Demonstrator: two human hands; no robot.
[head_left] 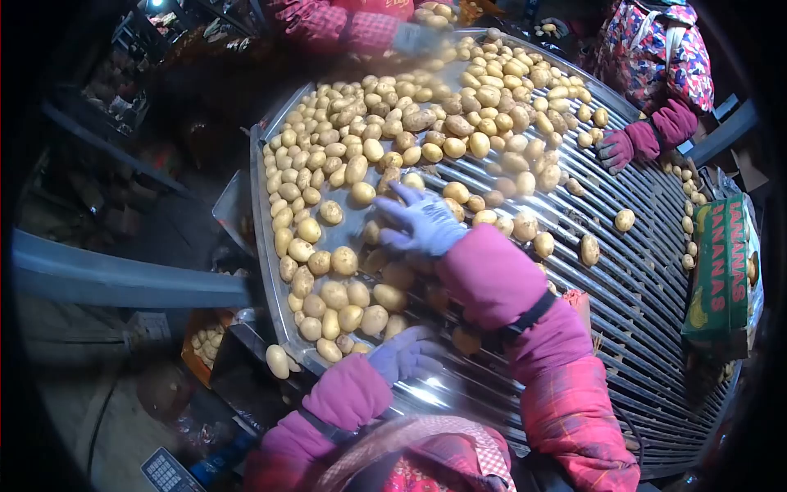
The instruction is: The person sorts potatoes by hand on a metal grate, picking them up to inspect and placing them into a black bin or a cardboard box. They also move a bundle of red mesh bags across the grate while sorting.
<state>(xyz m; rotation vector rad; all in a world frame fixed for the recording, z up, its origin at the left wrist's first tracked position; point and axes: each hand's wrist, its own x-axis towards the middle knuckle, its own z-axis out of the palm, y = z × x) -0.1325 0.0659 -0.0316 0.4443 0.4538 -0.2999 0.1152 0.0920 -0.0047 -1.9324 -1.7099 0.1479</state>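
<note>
Many potatoes (334,291) lie on a metal sorting table with parallel bars (631,328). My right hand (422,220), in a lavender glove, reaches over the middle of the pile with its fingers spread, holding nothing; potatoes lie around and below it. Nearer to me, my left hand (406,354), in the same kind of glove, is low over the table's smooth near part, beside the nearest potatoes. Its fingers are apart and slightly blurred, with nothing seen in them.
Across the table a co-worker's gloved hand (418,39) is blurred over potatoes. Another co-worker's gloved hand (615,152) rests at the right rim. A green banana box (715,271) stands at the right. A crate of potatoes (205,340) sits at lower left, near a keypad device (170,471).
</note>
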